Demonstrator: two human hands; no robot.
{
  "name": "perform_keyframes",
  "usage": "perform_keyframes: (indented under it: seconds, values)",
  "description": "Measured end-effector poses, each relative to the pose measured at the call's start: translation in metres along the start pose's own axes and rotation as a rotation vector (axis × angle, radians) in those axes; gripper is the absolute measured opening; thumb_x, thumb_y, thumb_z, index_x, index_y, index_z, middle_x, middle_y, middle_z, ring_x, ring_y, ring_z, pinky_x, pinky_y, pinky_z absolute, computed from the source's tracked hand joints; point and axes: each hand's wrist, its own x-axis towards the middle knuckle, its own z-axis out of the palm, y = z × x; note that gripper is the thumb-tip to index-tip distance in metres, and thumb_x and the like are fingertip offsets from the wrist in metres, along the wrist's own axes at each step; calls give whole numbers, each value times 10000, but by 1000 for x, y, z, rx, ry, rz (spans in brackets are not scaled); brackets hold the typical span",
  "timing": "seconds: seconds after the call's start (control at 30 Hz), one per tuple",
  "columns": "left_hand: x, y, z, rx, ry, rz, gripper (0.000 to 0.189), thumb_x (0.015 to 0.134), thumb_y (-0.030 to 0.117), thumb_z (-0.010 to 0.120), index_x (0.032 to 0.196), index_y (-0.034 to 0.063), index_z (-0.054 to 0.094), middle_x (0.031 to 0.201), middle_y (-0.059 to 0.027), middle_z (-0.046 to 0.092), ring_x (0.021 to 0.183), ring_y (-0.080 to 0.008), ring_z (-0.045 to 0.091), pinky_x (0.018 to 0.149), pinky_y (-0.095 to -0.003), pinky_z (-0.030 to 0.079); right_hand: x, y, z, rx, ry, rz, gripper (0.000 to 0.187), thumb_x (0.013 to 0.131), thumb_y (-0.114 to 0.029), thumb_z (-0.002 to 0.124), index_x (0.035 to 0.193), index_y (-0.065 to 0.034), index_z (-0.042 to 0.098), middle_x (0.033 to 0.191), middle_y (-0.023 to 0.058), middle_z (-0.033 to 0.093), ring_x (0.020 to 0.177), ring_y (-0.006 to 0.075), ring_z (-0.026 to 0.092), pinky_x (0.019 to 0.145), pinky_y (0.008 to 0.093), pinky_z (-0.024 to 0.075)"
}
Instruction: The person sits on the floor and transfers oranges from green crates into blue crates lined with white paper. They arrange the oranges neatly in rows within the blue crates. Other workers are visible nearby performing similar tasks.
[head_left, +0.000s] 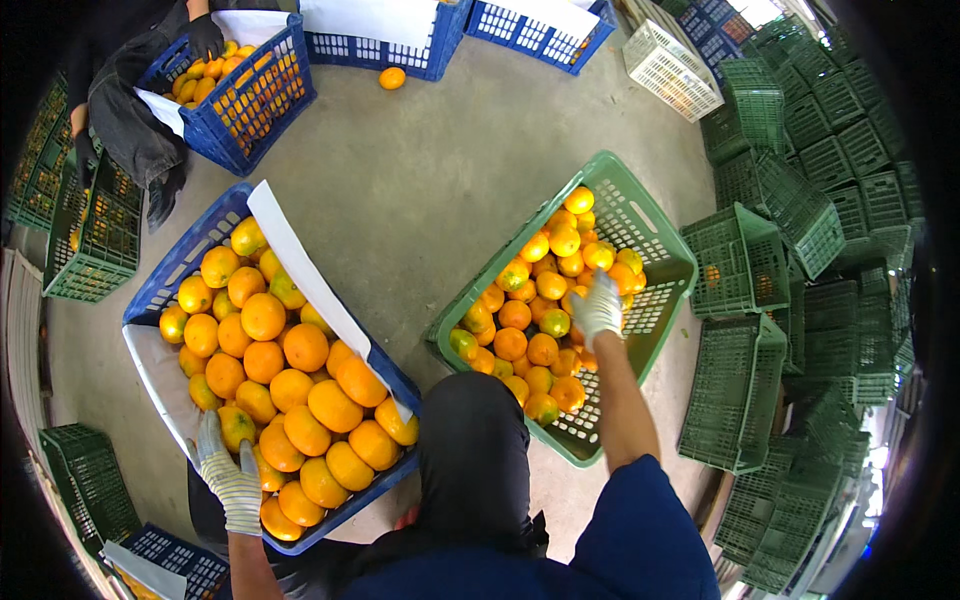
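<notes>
My left hand (229, 469), in a striped work glove, rests at the lower left side of a blue plastic crate (409, 472). Its fingers touch or lie close to a greenish-orange citrus fruit (236, 426); a firm hold cannot be told. White paper (307, 274) lines the crate, which is heaped with orange citrus fruits (306, 347). To the right stands a green plastic crate (671, 247), partly filled with smaller orange and greenish fruits (514, 315). Over them is my right hand (600, 307), gloved and blurred; its fingertips lie among the fruits, and whether it grips one is unclear.
A person in black gloves (204, 37) sits at upper left by a blue crate of fruits (247, 112). One loose orange fruit (391, 78) lies on the concrete floor. More blue crates stand at the top, a white crate (671, 71) at upper right, stacked green crates (735, 390) along the right.
</notes>
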Motion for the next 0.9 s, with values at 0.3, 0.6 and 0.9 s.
perform_keyframes:
  seconds: [0.3, 0.6, 0.9]
  values:
    - [4, 6, -7, 8, -8, -21, 703, 793, 93, 675, 1460, 2, 471, 1451, -196, 532, 1376, -368, 473, 1239, -549, 188, 31, 108, 44, 1029, -277, 225, 693, 890, -492, 710, 1439, -143, 471, 1333, 131, 591, 1116, 306, 643, 836, 421, 581]
    - [21, 9, -26, -132, -88, -37, 647, 774, 254, 780, 1353, 53, 573, 1279, -203, 621, 1197, -421, 572, 1063, -491, 444, -71, -141, -48, 1468, -959, -420, 641, 909, -360, 683, 1424, -31, 488, 1320, 142, 627, 1206, 290, 634, 970, 438, 557]
    - [29, -4, -43, -100, -274, -55, 692, 764, 401, 789, 1369, 127, 592, 1343, -135, 594, 1259, -350, 549, 1148, -477, 357, -228, -367, 26, 377, -1003, -1013, 824, 835, -404, 782, 1469, -1, 444, 1362, 261, 581, 1276, 370, 574, 1063, 404, 466]
